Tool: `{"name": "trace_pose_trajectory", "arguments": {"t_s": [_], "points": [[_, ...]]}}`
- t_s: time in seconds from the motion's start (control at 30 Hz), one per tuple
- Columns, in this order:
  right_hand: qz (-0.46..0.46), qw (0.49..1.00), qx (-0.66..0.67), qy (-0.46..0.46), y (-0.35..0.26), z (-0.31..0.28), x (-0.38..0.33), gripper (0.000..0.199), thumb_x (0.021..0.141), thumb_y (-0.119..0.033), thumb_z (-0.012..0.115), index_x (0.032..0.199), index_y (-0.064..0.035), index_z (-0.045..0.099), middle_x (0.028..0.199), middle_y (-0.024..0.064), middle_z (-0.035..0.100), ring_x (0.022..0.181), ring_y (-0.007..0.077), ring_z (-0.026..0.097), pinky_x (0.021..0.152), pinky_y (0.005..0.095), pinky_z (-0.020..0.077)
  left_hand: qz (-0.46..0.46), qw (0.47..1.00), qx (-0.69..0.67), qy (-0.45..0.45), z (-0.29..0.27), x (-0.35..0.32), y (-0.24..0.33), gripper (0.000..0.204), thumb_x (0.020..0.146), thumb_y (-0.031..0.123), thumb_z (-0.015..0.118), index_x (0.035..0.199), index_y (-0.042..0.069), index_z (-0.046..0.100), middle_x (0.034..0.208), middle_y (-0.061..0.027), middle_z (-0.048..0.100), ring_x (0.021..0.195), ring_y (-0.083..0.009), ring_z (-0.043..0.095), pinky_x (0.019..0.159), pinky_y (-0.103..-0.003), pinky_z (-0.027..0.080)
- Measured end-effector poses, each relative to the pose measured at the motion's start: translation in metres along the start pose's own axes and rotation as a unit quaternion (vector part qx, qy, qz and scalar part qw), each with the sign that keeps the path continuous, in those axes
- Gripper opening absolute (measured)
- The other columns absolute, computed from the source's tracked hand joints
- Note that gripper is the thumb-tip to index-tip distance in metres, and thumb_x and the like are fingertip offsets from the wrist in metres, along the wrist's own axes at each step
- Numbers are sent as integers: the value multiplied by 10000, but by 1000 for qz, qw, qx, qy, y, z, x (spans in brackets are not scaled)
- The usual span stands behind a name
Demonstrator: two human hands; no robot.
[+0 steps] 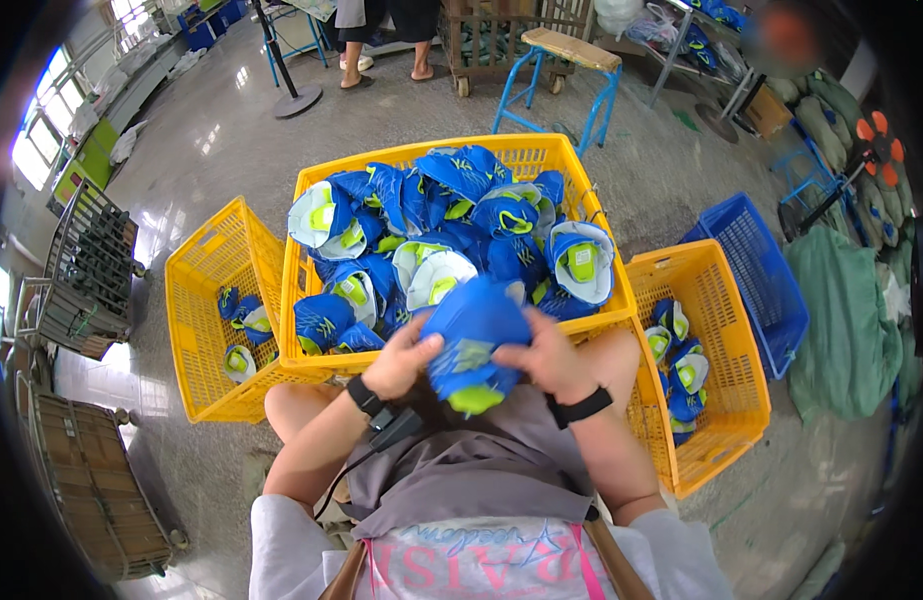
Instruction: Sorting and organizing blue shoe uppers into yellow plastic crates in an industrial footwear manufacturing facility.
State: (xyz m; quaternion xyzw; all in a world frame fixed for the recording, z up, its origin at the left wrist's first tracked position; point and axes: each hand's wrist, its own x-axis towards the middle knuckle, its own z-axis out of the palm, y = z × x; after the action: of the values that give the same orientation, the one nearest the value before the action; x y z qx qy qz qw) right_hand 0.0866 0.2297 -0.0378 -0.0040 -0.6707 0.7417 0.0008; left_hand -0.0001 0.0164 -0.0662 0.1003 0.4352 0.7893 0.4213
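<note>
Both hands hold one blue shoe upper [473,340] with a lime-green tip over my lap. My left hand [405,362] grips its left side, thumb on top. My right hand [543,355] clasps its right side. Each wrist wears a black band, and a cable runs from the left one. Just beyond my hands stands a large yellow crate [541,152] heaped with several blue, white and lime shoe uppers [441,235].
A yellow crate [196,330] at my left holds a few uppers; another yellow crate [726,330] at my right holds several. A blue crate [759,270] stands behind it. A blue stool [566,62], a person's legs [386,45] and green sacks [841,320] surround the spot.
</note>
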Motion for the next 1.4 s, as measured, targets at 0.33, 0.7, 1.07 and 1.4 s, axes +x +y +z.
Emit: {"name": "trace_pose_trajectory", "arguments": {"t_s": [0.33,0.7,1.07,1.4], "points": [[34,893,-449,-18,-35,-106,22,433,739,-247,692,1079,-45,515,867,116,631,783,234,626,691,330,499,338,740,195,548,-204,-151,129,383,825,144,617,1132,-22,461,1060,-120,556,899,-185,575,715,-257,492],[-107,731,-670,-64,90,69,147,529,625,-451,716,981,-76,606,893,118,623,891,277,591,709,386,481,225,606,720,252,-125,116,32,475,704,139,609,1137,-24,500,1103,-235,538,1072,-381,476,938,-403,387],[-5,954,-275,123,35,-83,97,109,666,-53,517,760,-55,571,789,81,636,770,250,613,683,365,486,418,696,531,244,-124,101,18,204,599,-68,543,714,101,551,1104,-102,492,1008,-288,448,867,-378,349],[27,919,379,106,26,-57,29,249,787,36,489,1014,-53,540,967,34,567,898,166,565,805,284,467,325,919,217,55,-61,33,15,259,692,-115,634,657,102,498,873,-1,533,732,-72,475,720,-214,392]]}}
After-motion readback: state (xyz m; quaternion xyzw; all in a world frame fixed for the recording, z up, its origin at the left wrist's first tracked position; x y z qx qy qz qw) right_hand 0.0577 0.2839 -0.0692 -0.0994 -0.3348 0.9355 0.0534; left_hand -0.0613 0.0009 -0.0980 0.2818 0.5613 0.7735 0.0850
